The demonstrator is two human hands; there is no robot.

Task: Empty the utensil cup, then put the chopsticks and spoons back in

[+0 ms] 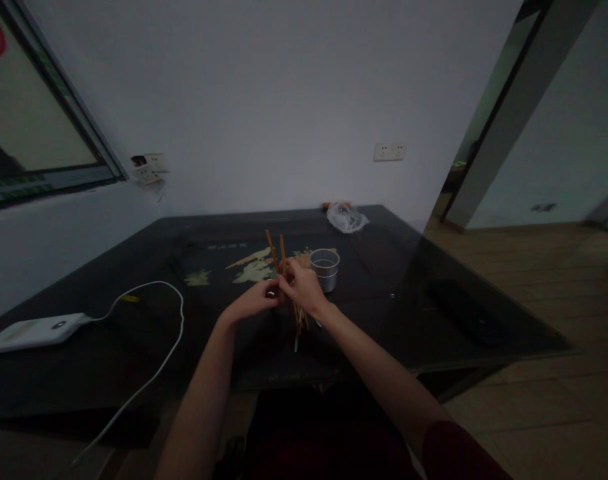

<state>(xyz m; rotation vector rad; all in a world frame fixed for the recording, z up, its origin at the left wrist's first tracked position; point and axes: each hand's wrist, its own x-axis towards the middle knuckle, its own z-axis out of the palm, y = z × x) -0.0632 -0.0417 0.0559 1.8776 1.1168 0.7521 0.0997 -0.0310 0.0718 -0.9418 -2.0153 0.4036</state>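
Right grip (302,287) on chopsticks (283,247) (cup (328,273) beside)

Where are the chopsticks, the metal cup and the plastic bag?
Chopsticks (271,249), head view: upper shaft of one stick.
Metal cup (329,272), head view: outer side wall.
Plastic bag (347,219), head view: crumpled middle.

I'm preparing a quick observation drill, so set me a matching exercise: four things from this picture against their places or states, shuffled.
Things:
1. Chopsticks
2. Metal cup
3. Plastic bag
4. White power bank

Places or states:
A. Crumpled, near the wall
B. Joined to a white cable
C. Gripped in the right hand
D. Standing on the table, open top upward

Pairs: 1-C, 2-D, 3-A, 4-B
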